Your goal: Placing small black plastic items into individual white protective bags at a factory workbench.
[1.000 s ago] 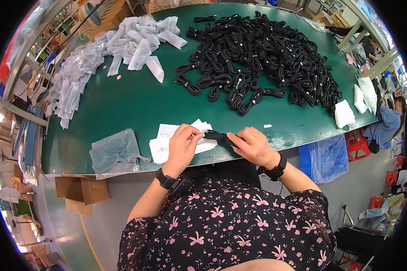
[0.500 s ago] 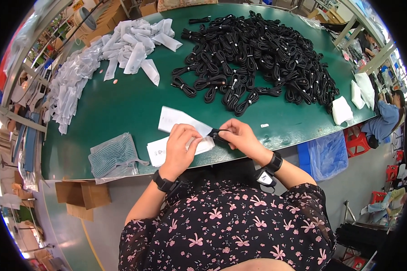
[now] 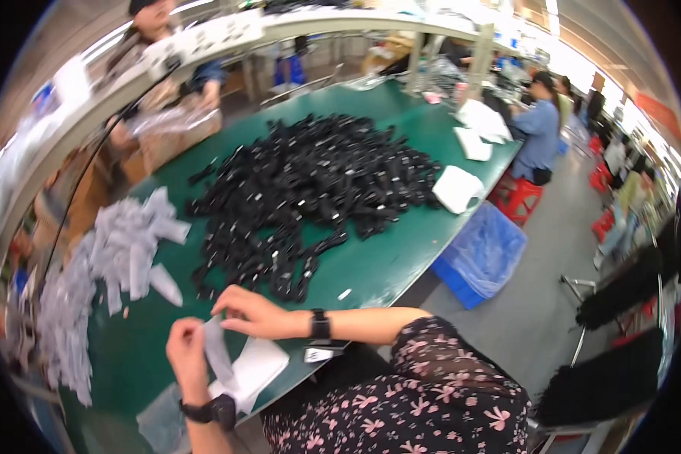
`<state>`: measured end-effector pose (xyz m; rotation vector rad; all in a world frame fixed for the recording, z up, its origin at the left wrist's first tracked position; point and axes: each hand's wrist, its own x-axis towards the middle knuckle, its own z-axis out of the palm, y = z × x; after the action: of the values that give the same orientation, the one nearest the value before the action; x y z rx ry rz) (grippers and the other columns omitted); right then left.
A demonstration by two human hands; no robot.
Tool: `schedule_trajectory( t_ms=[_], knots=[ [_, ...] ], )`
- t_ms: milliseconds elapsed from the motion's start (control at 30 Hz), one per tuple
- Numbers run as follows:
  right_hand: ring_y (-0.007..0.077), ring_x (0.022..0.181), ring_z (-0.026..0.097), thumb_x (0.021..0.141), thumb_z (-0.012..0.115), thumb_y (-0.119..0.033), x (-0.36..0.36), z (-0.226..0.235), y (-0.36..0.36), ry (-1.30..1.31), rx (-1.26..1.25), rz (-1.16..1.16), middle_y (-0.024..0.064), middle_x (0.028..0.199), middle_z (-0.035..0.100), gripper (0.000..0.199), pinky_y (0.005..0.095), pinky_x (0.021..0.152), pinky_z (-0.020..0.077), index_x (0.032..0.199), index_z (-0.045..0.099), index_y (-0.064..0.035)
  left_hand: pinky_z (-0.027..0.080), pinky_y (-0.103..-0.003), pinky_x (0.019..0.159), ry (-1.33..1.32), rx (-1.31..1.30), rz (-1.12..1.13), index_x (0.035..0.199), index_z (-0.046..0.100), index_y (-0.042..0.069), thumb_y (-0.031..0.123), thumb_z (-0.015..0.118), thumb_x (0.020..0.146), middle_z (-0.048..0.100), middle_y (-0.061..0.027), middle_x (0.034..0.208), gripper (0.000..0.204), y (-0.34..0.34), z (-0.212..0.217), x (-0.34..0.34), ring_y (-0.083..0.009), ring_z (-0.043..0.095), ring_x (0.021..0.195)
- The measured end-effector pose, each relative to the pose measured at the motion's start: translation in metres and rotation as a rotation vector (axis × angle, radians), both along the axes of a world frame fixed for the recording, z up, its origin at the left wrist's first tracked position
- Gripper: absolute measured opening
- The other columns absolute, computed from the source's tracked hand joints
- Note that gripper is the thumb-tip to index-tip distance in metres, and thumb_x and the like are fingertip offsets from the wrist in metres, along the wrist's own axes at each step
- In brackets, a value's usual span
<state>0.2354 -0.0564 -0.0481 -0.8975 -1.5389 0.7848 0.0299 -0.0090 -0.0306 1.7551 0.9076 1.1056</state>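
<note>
A small whitish translucent plastic bag (image 3: 218, 352) hangs upright between my two hands at the table's near edge. My left hand (image 3: 187, 359) closes on its left edge. From the right, the closed fingertips of my right hand (image 3: 256, 312) pinch its top end. Motion blur hides whether a cable is inside. Beneath the bag lies a stack of white printed sheets or flat bags (image 3: 263, 365). Beyond my hands rises a big heap of coiled black cables (image 3: 318, 178). To the left spreads a pile of filled whitish bags (image 3: 132, 246).
A clear plastic packet (image 3: 159, 420) lies near my left wrist. White bags (image 3: 458, 189) rest along the table's right edge, with a lined blue bin (image 3: 484, 253) below. A co-worker (image 3: 537, 125) sits beyond; another person (image 3: 155, 45) handles a plastic-covered carton (image 3: 178, 136) across the table.
My view has swung up and to the right. The bag has gone from lying slanted to hanging upright between my hands. The black cable end at my right fingers no longer shows.
</note>
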Motion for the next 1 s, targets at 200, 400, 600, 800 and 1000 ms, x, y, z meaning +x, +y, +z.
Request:
schedule_trajectory(
  t_ms=[200, 400, 600, 800, 1000],
  knots=[
    [0.0335, 0.087, 0.059, 0.084, 0.06, -0.009, 0.016, -0.056, 0.087, -0.643, 0.37, -0.311, 0.0173, 0.103, 0.055, 0.017, 0.043, 0.075, 0.0499, 0.099, 0.066, -0.0072, 0.041, -0.022, 0.063, -0.054, 0.056, 0.253, 0.096, 0.059, 0.001, 0.012, 0.059, 0.093, 0.054, 0.0013, 0.081, 0.012, 0.06, 0.028, -0.006, -0.0081, 0.05, 0.071],
    [0.0351, 0.089, 0.057, 0.08, 0.06, -0.013, 0.007, -0.061, 0.091, -1.081, 0.174, -0.081, 0.0216, 0.098, 0.056, 0.013, 0.0435, 0.075, 0.0495, 0.089, 0.065, -0.006, 0.043, -0.03, 0.061, 0.375, 0.357, -0.084, 0.093, 0.058, 0.001, 0.001, 0.065, 0.079, 0.054, -0.007, 0.081, 0.015, -0.014, -0.013, 0.014, -0.0187, 0.051, 0.066],
    [0.0344, 0.083, 0.057, 0.076, 0.063, -0.017, 0.001, -0.061, 0.075, -0.904, 0.475, -0.241, 0.0196, 0.093, 0.056, 0.012, 0.0442, 0.072, 0.0492, 0.081, 0.062, -0.0067, 0.045, -0.04, 0.065, 0.538, 0.247, -0.086, 0.079, 0.058, 0.0, 0.001, 0.07, 0.075, 0.055, -0.0149, 0.081, 0.013, -0.093, -0.047, 0.026, -0.0328, 0.055, 0.072],
    [0.0353, 0.081, 0.069, 0.086, 0.06, -0.018, 0.02, 0.0, 0.033, -0.512, -0.017, -0.237, 0.0168, 0.09, 0.066, 0.027, 0.0478, 0.07, 0.0539, 0.105, 0.057, 0.0013, 0.047, -0.045, 0.071, 0.495, 0.414, -0.079, 0.081, 0.06, 0.0, 0.001, 0.066, 0.079, 0.057, -0.0191, 0.081, 0.006, -0.086, -0.062, 0.034, -0.0394, 0.057, 0.078],
    [0.0117, 0.059, 0.058, 0.099, 0.054, -0.02, 0.049, 0.005, -0.01, 0.239, -0.659, 0.107, 0.0054, 0.072, 0.06, 0.02, 0.0256, 0.055, 0.0475, 0.106, 0.048, -0.0028, 0.045, -0.026, 0.062, 0.348, 0.007, 0.029, 0.084, 0.061, -0.001, 0.002, 0.067, 0.085, 0.06, -0.0073, 0.079, 0.007, -0.092, -0.055, 0.035, -0.0154, 0.054, 0.065]
  ],
)
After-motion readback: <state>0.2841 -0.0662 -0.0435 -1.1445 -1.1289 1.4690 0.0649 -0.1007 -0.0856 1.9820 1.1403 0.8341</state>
